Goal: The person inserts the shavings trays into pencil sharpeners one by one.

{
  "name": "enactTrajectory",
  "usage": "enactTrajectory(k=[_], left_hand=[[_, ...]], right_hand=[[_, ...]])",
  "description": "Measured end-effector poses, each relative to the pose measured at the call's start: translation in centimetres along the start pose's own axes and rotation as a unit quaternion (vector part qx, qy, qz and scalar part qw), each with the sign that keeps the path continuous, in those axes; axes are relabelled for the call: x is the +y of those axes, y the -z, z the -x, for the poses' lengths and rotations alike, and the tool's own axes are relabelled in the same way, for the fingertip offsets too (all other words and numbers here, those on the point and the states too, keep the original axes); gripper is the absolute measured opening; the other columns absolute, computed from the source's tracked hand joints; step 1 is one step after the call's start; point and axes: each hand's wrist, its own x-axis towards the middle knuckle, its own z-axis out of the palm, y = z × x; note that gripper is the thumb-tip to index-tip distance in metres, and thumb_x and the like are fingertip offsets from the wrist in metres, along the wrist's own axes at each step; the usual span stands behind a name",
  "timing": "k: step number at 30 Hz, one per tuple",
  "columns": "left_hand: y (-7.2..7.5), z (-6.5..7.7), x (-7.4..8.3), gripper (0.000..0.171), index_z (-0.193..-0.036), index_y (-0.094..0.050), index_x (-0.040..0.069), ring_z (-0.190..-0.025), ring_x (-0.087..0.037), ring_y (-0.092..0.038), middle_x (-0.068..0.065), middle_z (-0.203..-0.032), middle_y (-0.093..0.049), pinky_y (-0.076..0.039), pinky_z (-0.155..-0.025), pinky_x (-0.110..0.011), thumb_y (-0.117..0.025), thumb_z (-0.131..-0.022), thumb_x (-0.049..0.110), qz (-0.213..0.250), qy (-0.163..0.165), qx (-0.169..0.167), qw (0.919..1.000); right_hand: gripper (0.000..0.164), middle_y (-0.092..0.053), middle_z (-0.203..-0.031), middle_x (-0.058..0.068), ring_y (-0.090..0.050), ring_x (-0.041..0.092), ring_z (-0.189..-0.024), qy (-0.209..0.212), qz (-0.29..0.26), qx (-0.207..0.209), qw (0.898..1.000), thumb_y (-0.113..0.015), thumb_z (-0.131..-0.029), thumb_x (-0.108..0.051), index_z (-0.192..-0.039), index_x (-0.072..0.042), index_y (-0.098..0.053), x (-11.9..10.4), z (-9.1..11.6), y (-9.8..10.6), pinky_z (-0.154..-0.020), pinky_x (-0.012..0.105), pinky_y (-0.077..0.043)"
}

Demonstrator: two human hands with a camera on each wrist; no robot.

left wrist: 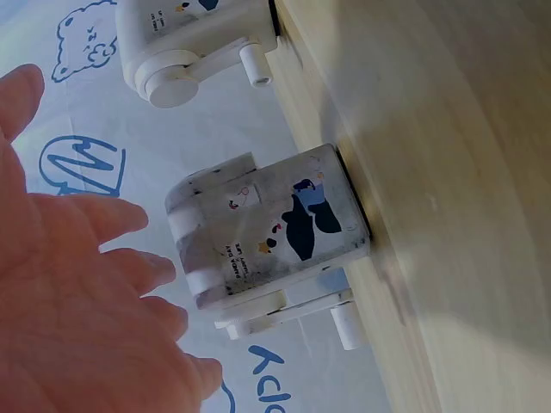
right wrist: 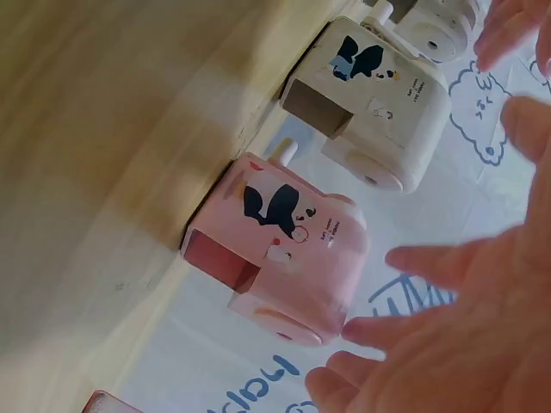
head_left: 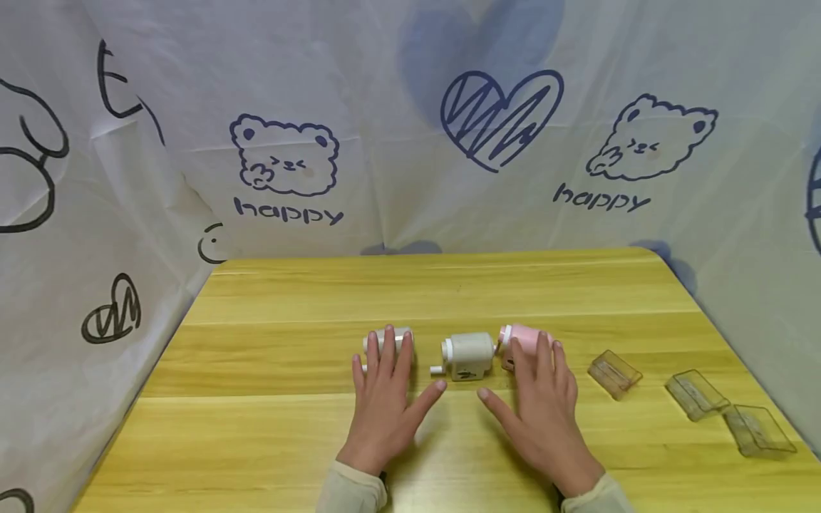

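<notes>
Pink sharpener (right wrist: 297, 267): stands on the table (head_left: 288, 442) at the right end of the row, gapes at the front.
Right hand (head_left: 545, 420): spreads wide, right by the pink sharpener, grips nothing; can't tell if touching.
Left hand (head_left: 387, 412): spreads too, near the left white sharpener (left wrist: 275, 232), holds nothing.
Middle white sharpener (head_left: 472, 352): sits between them, points its crank (head_left: 437, 370) left.
Three clear trays (head_left: 695, 394): lie off to the right.
</notes>
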Motion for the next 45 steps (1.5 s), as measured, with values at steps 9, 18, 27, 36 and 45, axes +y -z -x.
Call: enactTrajectory(k=[9, 18, 27, 36, 45], left_hand=[[0.1, -0.4, 0.2, 0.074, -0.147, -0.037, 0.01, -0.144, -0.028, -0.018, -0.009, -0.155, -0.03, -0.016, -0.112, -0.054, -0.051, -0.092, 0.058, 0.061, -0.061, 0.079, 0.9931], [-0.2, -0.7, 0.2, 0.046, -0.123, -0.057, 0.012, -0.111, -0.018, -0.05, -0.002, -0.121, -0.057, -0.041, -0.094, -0.038, -0.064, -0.09, 0.043, 0.091, -0.118, 0.149, 0.9775], [-0.3, -0.3, 0.7, 0.033, -0.114, -0.062, 0.012, -0.09, -0.014, -0.058, -0.001, -0.107, -0.061, -0.049, -0.075, -0.029, -0.059, -0.094, 0.038, 0.107, -0.1, 0.063, 0.9872], [-0.6, -0.1, 0.6, 0.032, -0.11, -0.064, 0.015, -0.086, -0.013, -0.058, -0.002, -0.104, -0.063, -0.049, -0.072, -0.029, -0.055, -0.095, 0.042, 0.107, -0.087, 0.019, 0.9903], [-0.8, -0.1, 0.7, 0.032, -0.11, -0.065, 0.017, -0.085, -0.012, -0.057, 0.001, -0.103, -0.062, -0.048, -0.071, -0.028, -0.055, -0.095, 0.043, 0.096, -0.089, 0.011, 0.9913]], right_hand=[[0.048, -0.045, -0.132, 0.022, -0.035, 0.042, -0.12, -0.031, -0.075, 0.129, 0.988, -0.054, -0.095, -0.04, -0.125, -0.003, -0.052, 1.3, -0.9, 1.8, -0.095, 0.058, -0.027], [0.047, -0.055, -0.114, 0.027, -0.045, 0.047, -0.108, -0.135, -0.038, 0.139, 0.98, -0.052, -0.095, -0.034, -0.123, 0.004, -0.056, 5.1, -1.6, 5.0, -0.091, 0.06, -0.032], [0.077, -0.026, -0.135, 0.043, -0.017, 0.059, -0.118, -0.277, 0.006, 0.016, 0.961, -0.054, -0.09, -0.043, -0.141, 0.009, -0.03, 8.6, -1.7, 6.5, -0.094, 0.067, -0.015], [0.096, -0.017, -0.133, 0.05, -0.012, 0.063, -0.12, -0.296, 0.042, -0.055, 0.953, -0.05, -0.091, -0.057, -0.139, 0.02, -0.018, 10.7, -1.6, 6.7, -0.095, 0.069, -0.012], [0.082, -0.017, -0.13, 0.053, -0.012, 0.065, -0.12, -0.263, 0.047, -0.107, 0.958, -0.046, -0.096, -0.042, -0.133, 0.025, -0.019, 11.2, -1.5, 6.6, -0.099, 0.068, -0.009]])
